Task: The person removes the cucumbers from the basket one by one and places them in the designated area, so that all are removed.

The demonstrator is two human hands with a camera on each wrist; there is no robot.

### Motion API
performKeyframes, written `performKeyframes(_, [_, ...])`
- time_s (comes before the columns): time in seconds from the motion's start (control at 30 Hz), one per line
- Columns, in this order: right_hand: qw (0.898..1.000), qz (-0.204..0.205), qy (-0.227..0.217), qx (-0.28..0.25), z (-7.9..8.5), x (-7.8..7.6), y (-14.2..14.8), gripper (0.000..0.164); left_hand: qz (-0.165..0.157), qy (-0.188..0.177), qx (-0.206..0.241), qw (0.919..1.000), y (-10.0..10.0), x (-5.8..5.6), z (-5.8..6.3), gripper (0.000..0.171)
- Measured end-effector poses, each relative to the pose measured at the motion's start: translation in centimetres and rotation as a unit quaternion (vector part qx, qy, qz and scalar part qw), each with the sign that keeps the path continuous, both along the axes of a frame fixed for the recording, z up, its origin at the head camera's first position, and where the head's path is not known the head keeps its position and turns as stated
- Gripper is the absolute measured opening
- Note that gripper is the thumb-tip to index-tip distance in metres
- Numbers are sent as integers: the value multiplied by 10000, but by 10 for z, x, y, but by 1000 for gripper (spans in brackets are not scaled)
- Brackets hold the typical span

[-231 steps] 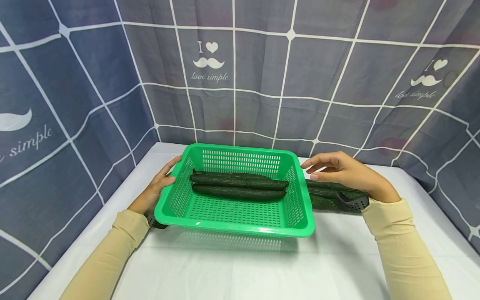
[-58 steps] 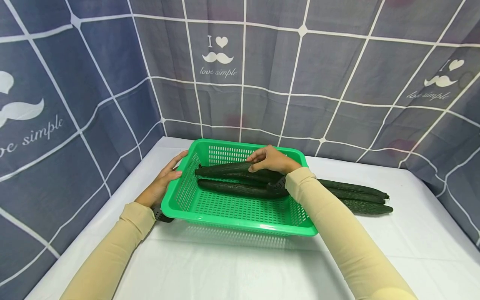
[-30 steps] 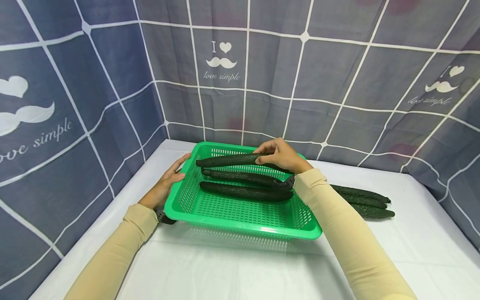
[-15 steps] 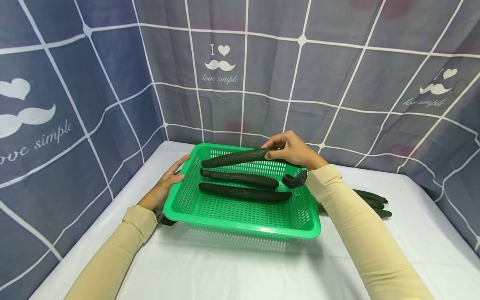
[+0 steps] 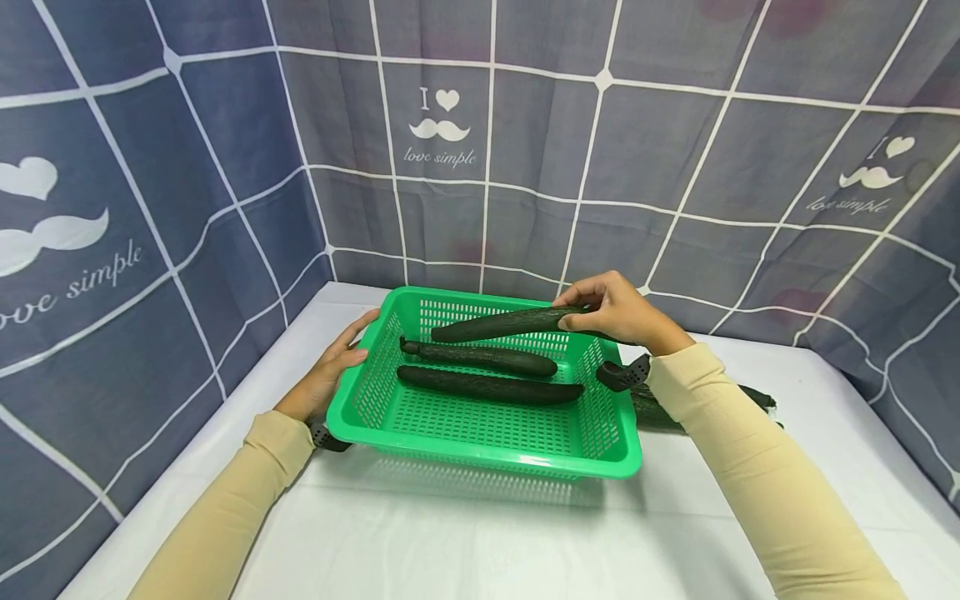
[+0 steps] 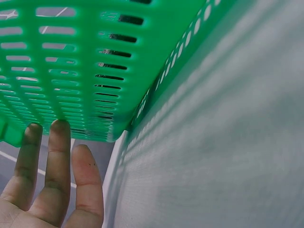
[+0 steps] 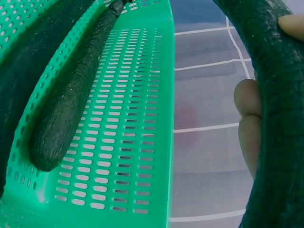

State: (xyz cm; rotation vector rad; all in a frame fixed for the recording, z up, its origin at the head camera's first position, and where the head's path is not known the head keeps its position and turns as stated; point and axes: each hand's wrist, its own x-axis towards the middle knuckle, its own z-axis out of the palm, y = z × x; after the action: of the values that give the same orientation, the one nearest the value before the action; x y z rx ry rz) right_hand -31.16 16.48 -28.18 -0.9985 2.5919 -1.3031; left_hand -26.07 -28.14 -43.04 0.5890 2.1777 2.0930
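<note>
My right hand (image 5: pixel 618 312) pinches a long dark green cucumber (image 5: pixel 495 326) between thumb and fingers. It is held tilted over the back of the green plastic basket (image 5: pixel 480 450), its left end lower and its right end past the right rim. Two more cucumbers lie in the basket: a shorter one (image 5: pixel 487 358) with a stem stub, and a longer one (image 5: pixel 487 387) in front of it. My left hand (image 5: pixel 330 371) touches the basket's left side, thumb at the rim; the left wrist view shows straight fingers (image 6: pixel 58 156) against the slotted wall.
Several cucumbers (image 5: pixel 652 412) lie on the white-covered table (image 5: pixel 420 542) right of the basket, partly hidden under my right forearm. A grey checked curtain (image 5: pixel 525 167) stands close behind the basket and along both sides.
My right hand has lifted one cucumber from the basket's back and carried it rightward. The shorter cucumber is left lying in the middle. My left hand stays at the basket.
</note>
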Motion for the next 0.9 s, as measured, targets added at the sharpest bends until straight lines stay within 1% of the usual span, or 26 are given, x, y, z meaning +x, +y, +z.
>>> performKeyframes(0.17, [9999, -15, 61, -100, -2, 6, 15, 23, -51, -66, 106, 9999, 1, 0, 1, 72])
performKeyframes(0.3, [9999, -32, 18, -154, -5, 11, 28, 25, 12, 21, -47, 10000, 3, 0, 1, 73])
performKeyframes(0.37, [9999, -85, 0, -149, -6, 13, 35, 25, 79, 109, -165, 9998, 3, -1, 0, 74])
performKeyframes(0.47, [9996, -192, -33, -188, -9, 15, 45, 26, 121, 175, -206, 9996, 4, -1, 0, 75])
performKeyframes(0.7, [9983, -387, 219, -375, -16, 20, 64, 26, 120, 195, -190, 9996, 5, -2, 1, 74])
performKeyframes(0.8, [9975, -450, 290, -465, -18, 21, 69, 26, 95, 164, -180, 9997, 5, -1, 2, 73])
performKeyframes(0.9, [9972, -515, 238, -478, -21, 22, 73, 24, 50, 57, -108, 9999, 3, 2, 3, 71])
